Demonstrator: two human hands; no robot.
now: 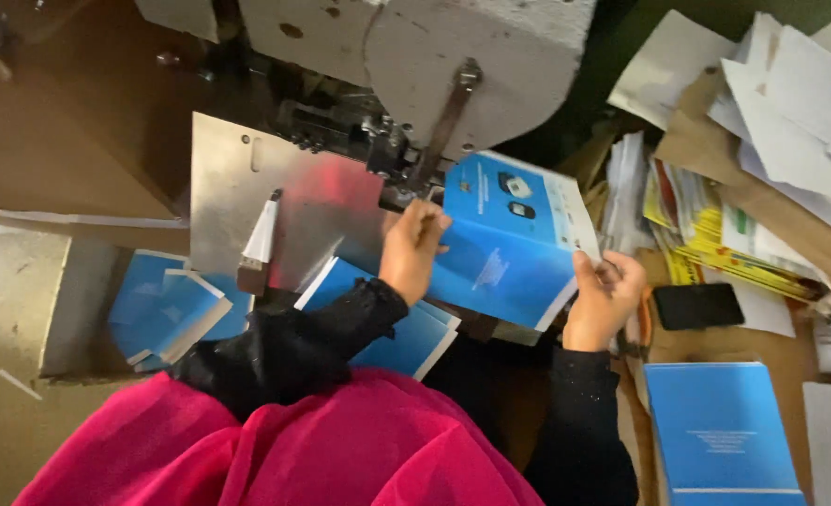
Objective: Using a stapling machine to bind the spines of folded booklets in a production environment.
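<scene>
Under the grey machine head (pixel 453 56), a blue booklet (pixel 509 244) lies open and tilted across the metal plate (pixel 247 187), its fold pushed up toward the stitching arm (pixel 443 122). Its cover is bright blue with a white strip along the right edge, small dark pictures near the top and pale print lower down. The left hand (pixel 413 248) has its fingers curled over the booklet's left edge near the fold, gripping it. The right hand (pixel 605 298) pinches the lower right corner between thumb and fingers. More blue booklets (pixel 406 342) sit beneath the left wrist; a neat blue stack (pixel 720 431) lies at lower right, with a black phone (pixel 698 305) just above it.
</scene>
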